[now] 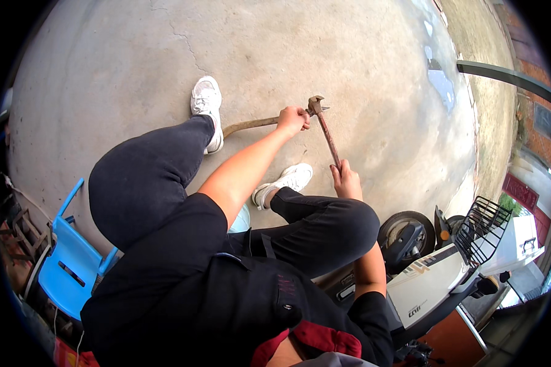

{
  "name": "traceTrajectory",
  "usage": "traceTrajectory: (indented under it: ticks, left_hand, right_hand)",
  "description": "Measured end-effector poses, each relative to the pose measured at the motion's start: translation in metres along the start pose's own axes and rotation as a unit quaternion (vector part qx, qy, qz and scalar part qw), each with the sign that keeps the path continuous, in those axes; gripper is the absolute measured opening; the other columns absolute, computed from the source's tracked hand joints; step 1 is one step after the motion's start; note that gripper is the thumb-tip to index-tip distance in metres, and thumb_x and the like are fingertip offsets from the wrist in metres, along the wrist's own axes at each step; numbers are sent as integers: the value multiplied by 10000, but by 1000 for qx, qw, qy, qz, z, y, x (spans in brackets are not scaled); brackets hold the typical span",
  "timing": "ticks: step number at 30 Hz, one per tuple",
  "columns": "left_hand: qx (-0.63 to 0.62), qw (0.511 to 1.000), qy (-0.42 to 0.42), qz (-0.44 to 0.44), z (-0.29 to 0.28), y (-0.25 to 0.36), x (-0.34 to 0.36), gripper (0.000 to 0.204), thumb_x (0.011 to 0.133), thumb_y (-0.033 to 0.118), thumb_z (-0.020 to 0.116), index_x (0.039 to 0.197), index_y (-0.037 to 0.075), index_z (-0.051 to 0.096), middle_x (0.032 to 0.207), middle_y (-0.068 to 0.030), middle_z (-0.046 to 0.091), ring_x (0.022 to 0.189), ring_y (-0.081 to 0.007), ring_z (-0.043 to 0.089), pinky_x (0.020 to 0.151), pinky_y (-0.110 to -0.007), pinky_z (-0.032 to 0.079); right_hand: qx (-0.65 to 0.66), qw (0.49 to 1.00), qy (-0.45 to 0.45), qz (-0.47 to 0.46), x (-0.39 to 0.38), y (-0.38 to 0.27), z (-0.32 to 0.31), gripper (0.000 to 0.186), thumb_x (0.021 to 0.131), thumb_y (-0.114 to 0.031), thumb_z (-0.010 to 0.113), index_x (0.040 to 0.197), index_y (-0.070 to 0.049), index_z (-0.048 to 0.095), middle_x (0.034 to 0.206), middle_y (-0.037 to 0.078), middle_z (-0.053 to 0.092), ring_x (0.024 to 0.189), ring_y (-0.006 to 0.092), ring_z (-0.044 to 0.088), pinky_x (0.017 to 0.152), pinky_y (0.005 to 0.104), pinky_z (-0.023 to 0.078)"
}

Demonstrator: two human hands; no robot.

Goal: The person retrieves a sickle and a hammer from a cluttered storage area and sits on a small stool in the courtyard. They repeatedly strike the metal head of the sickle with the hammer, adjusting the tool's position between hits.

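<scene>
Concrete floor point(373, 49), beige-grey with a thin crack at the upper left of centre, spreads bare across the top of the frame, giving broad open room above the hands and out to the upper left. On the right, its edge meets a rougher strip, with a dark bar point(502, 73) jutting in at the upper right; a cream scooter point(422, 284) closes off the lower right and a blue chair point(67, 269) the lower left. Nearer in, one white shoe point(206, 98) stands left of the hands and another white shoe point(295, 177) below them. The hammer point(328, 137) is just right of centre in the upper half, its long axis slanting steeply, head at the upper left end and handle running down to the right. The curved stick point(254, 125) lies across it, bending at its left end beside the first shoe and rising slightly to the right. Reddish-brown and worn, the hammer's handle ends in a dull brown head; the stick is tan-brown. The right hand point(347, 182) is curled closed around the lower handle. The left hand point(294, 120) is closed on the stick's right end, just beside the hammer head. A small pointed tip point(326, 108) shows right of that head; what it belongs to I cannot tell.
</scene>
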State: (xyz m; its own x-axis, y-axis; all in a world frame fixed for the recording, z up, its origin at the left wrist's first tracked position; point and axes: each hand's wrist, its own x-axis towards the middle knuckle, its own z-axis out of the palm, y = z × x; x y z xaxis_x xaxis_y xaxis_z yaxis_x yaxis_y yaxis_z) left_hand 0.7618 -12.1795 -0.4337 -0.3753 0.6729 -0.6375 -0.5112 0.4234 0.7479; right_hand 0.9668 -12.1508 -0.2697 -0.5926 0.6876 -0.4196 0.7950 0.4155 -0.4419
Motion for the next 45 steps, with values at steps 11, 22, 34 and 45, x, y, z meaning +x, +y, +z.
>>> traceTrajectory:
  ticks: [11,22,34,45]
  left_hand:
    - [-27,999,10,-36,1,13,-7,138,861,65,578,890,-48,652,771,-117,678,661,-184,691,569,-274,559]
    - [-37,999,10,-24,1,0,1,115,842,46,571,849,-31,656,734,-98,679,622,-169,688,532,-271,553]
    - [-53,999,0,-3,-1,0,5,125,855,62,560,851,-24,652,742,-102,677,645,-169,687,556,-266,553]
    - [-70,998,-6,-9,-2,-2,3,126,845,66,565,819,-10,662,723,-93,677,630,-162,685,550,-267,551]
  right_hand:
    - [17,1000,-1,0,-4,1,-5,204,922,-215,581,895,-37,485,670,234,567,660,446,571,560,461,425]
    - [6,1000,2,-11,-3,6,-9,194,921,-205,582,900,-37,486,677,232,570,678,451,572,569,459,431]
    - [-6,1000,-7,-8,1,5,-10,203,919,-211,585,901,-36,486,692,242,575,698,460,572,576,472,433]
    - [-14,1000,-11,-4,2,4,-12,205,923,-211,576,913,-35,472,694,256,574,701,465,569,574,480,434]
